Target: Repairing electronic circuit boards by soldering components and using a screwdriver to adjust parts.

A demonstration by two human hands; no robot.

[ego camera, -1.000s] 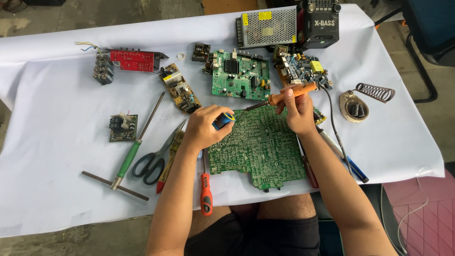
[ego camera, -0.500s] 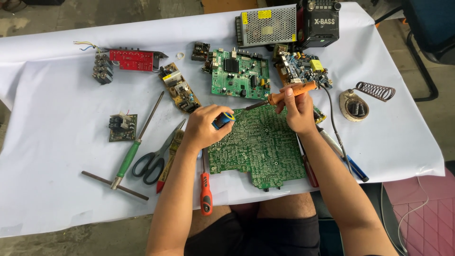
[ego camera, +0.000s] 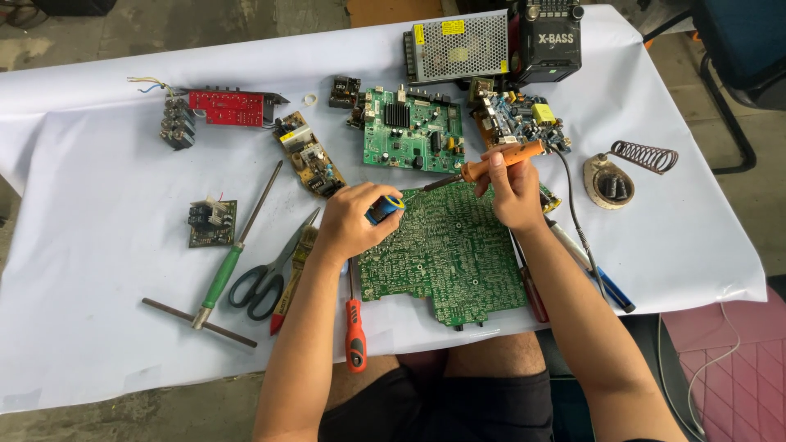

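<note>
Board: large green circuit board point(ego camera: 446, 254), solder side up, dense with pale traces, lying at the table's near edge.
Right hand point(ego camera: 512, 192): fingers wrapped around an orange soldering iron point(ego camera: 491, 166), tip over the board's far edge.
Left hand point(ego camera: 352, 221): pinching a small blue-and-yellow tool point(ego camera: 383, 209) beside the tip.
Nearby: orange screwdriver point(ego camera: 354, 331), scissors point(ego camera: 266, 274), white table cover point(ego camera: 98, 270).

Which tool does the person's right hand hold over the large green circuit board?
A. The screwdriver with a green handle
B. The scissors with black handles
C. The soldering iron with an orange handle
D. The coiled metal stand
C. The right hand grips the orange-handled soldering iron, its tip pointing left over the top edge of the large green circuit board; the scissors lie on the cloth.
</note>
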